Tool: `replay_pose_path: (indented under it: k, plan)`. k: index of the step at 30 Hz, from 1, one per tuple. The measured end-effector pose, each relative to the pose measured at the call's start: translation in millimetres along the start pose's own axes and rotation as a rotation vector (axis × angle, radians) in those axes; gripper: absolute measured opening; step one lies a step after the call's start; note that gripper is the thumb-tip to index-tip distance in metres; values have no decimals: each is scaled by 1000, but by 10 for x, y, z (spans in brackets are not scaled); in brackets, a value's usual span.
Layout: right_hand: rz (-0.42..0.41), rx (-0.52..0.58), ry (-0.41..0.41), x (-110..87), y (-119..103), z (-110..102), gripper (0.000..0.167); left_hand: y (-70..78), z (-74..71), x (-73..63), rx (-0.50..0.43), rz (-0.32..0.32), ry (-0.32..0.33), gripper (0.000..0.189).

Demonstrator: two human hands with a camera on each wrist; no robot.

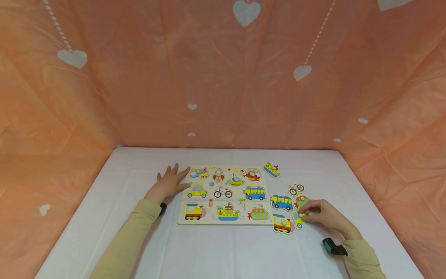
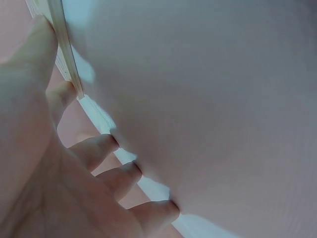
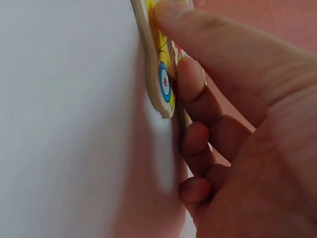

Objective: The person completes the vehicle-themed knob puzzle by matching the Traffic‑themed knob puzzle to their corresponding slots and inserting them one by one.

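Observation:
A wooden puzzle board (image 1: 209,193) with printed vehicles lies flat on the table. My left hand (image 1: 168,185) is spread at its left side, thumb and index finger touching the board's edge (image 2: 67,44) and the other fingertips on the tabletop. To the right of the board, my right hand (image 1: 322,215) pinches the yellow car puzzle piece (image 1: 298,221) by its small knob. The right wrist view shows the thumb over the car piece's face (image 3: 161,44), partly hiding it. Close around that hand lie the train piece (image 1: 283,224), the bus piece (image 1: 281,202) and the green submarine piece (image 1: 301,201).
A bicycle piece (image 1: 296,189) lies just beyond the submarine piece. Near the board's top right corner is a ship piece (image 1: 271,169). The white table (image 1: 230,248) is bounded by an orange cloth (image 1: 216,77) with white hearts at the back and sides.

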State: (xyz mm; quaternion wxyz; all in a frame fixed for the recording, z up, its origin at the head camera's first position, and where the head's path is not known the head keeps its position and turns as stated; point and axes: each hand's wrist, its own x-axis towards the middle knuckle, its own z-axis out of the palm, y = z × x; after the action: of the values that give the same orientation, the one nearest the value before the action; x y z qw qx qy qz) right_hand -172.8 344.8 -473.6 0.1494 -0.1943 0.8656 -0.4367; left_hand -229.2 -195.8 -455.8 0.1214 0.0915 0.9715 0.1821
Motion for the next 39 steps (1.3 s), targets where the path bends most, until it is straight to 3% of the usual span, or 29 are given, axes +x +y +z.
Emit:
replay_pose_path:
  k: [13, 22, 32, 39]
  plan:
    - [-4, -59, 6, -23, -17, -19, 13, 23, 2, -20, -1, -1, 10, 73]
    - [-19, -117, 61, -10, -124, -73, 10, 18, -11, -22, 5, 2, 1, 73]
    - [-13, -139, 212, 241, -324, 64, 12, 1, -9, -9, 21, 3, 0, 73]
    - [0, -60, 191, 449, -480, 172, 16, 6, -6, -13, 21, 5, 1, 73]
